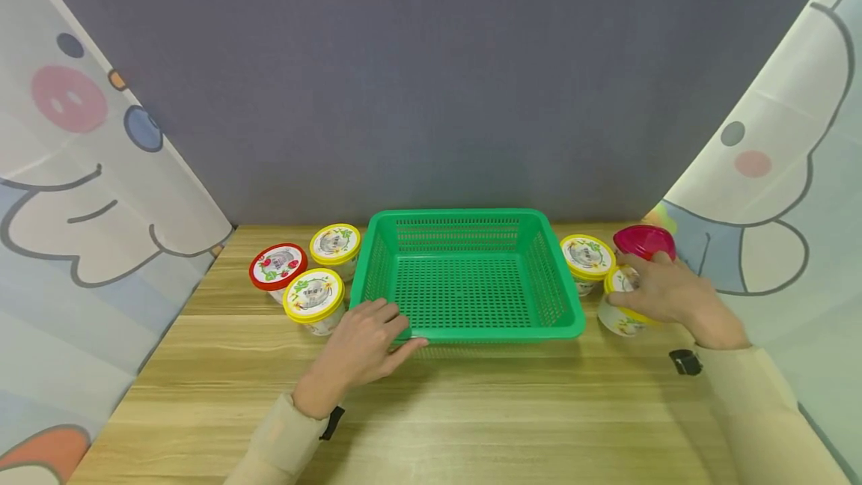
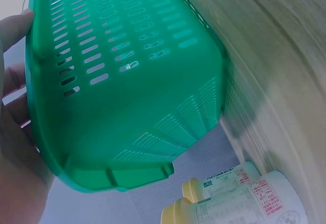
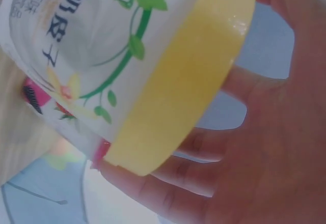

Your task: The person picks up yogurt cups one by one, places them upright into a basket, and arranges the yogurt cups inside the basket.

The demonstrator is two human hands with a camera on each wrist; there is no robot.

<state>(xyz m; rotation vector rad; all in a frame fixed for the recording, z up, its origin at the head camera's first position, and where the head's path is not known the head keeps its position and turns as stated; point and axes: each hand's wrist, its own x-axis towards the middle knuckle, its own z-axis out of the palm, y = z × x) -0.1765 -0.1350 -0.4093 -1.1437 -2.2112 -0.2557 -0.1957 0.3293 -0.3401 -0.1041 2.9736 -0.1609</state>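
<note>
A green plastic basket (image 1: 458, 335) with slotted walls stands on the table. My left hand (image 1: 364, 339) grips its rim near the front left corner, the thumb lying along the front edge. At the basket's right, my right hand (image 1: 663, 290) holds a white tub with a yellow lid (image 3: 183, 81) from above, its fingers spread round the lid. Partly behind that hand is a tub with a magenta lid (image 1: 643, 240). Another yellow-lidded tub (image 1: 587, 257) stands between the held tub and the basket.
Left of the basket stand a red-lidded tub (image 1: 278, 266) and two yellow-lidded tubs, one at the back (image 1: 335, 243) and one in front (image 1: 313, 296). A dark grey panel (image 1: 438, 81) rises behind the wooden table (image 1: 471, 425). Cartoon-printed sheets flank both sides.
</note>
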